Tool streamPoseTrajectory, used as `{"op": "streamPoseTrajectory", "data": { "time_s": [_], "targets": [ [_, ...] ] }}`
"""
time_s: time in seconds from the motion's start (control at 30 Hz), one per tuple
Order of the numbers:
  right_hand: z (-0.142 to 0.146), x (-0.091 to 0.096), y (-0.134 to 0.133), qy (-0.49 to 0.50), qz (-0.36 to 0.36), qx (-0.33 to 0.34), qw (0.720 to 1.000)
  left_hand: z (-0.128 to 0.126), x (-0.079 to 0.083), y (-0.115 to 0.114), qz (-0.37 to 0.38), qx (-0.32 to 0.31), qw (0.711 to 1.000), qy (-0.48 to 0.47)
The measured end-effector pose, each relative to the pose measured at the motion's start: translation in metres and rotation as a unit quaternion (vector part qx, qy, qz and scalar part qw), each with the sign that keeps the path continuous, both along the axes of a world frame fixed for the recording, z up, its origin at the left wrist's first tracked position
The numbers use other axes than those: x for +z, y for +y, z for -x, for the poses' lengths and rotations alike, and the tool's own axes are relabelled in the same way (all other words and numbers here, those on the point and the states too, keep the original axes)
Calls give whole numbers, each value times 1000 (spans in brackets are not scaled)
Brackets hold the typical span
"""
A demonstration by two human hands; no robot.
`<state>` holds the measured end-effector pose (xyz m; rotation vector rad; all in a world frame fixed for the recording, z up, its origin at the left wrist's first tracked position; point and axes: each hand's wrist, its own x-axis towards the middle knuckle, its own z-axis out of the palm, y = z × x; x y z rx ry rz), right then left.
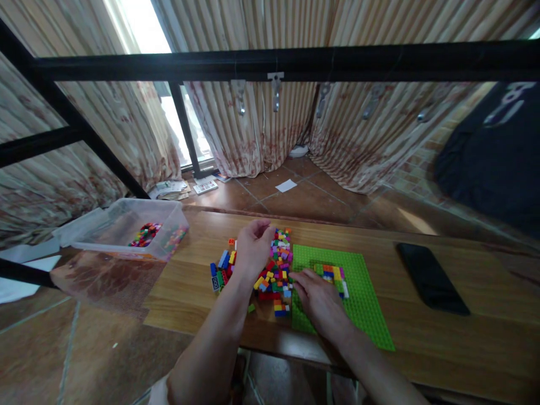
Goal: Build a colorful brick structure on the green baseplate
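A pile of small coloured bricks lies on the wooden table, left of a green baseplate. A short row of joined bricks sits on the plate. My left hand rests over the left part of the pile, fingers curled down among the bricks; what they hold is hidden. My right hand lies on the plate's left edge, fingers bent and reaching toward the pile and the joined bricks.
A clear plastic tub with more bricks stands off the table's left end. A black phone lies flat at the right. A black metal frame crosses overhead. Curtains and tiled floor lie beyond.
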<state>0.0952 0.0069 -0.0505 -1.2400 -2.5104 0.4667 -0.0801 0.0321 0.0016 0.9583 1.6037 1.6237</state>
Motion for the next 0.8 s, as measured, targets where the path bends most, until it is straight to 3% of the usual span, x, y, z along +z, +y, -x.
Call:
{"op": "streamPoseTrajectory", "data": {
  "time_s": [0.23, 0.33, 0.43, 0.53, 0.63, 0.8],
  "targets": [
    [15, 5, 2, -29, 33, -9, 999, -1, -6, 0, 0, -27, 1000, 14],
    [10, 14, 3, 20, 39, -14, 999, 0, -8, 0, 2, -44, 999, 29],
    [-14, 24, 11, 114, 49, -57, 991, -4, -9, -1, 9, -72, 996, 57],
    [-53, 27, 27, 205, 111, -140, 962, -11, -8, -4, 15, -110, 991, 78],
    [-90, 22, 41, 281, 212, -198, 915, -18, -9, -6, 32, -150, 983, 101],
    [-108, 20, 45, 339, 291, -248, 859, -27, -12, -7, 40, -200, 966, 161]
  ]
}}
